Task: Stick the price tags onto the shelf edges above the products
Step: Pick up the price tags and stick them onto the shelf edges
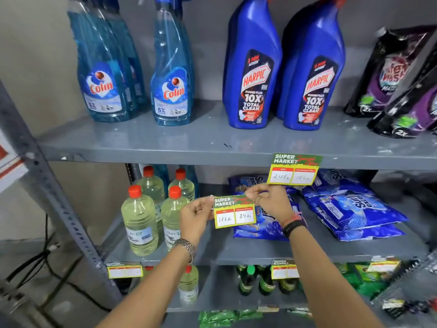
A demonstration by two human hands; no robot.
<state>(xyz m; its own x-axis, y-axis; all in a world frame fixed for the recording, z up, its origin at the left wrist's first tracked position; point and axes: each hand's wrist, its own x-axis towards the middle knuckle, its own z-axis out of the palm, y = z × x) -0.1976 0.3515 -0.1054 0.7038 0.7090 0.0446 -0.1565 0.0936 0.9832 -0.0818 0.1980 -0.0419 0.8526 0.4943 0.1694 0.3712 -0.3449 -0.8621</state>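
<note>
- Your left hand [197, 215] pinched the left edge of a yellow-bordered paper price tag with a green "SUPER MARKET" header and two white handwritten price boxes [234, 213], and your right hand [268, 202] gripped its top right corner. The tag hung in the air in front of the middle shelf, below the grey metal upper shelf edge [165, 159] and not touching it.
- A matching tag already stuck on that edge [294, 169] sat over the blue detergent pouches [350, 207]. Had you pressed the held tag close beside it, the two could have overlapped, or both prices could have seemed to belong to the pouches.
- The clear bottles of pale yellow liquid with red caps [151, 214] stood to the left, with bare edge above them. I couldn't tell which product this tag belonged to, so a wrong spot was a real risk.
- You held only an edge and a corner, so the paper could have bowed and gone on crooked or creased.
- I couldn't see the back of the tag. Any exposed adhesive might have caught your fingers or folded onto itself.
- The blue toilet-cleaner bottles with black and red labels [254, 67] stood near the front of the upper shelf, so a high reach could have knocked them.
</note>
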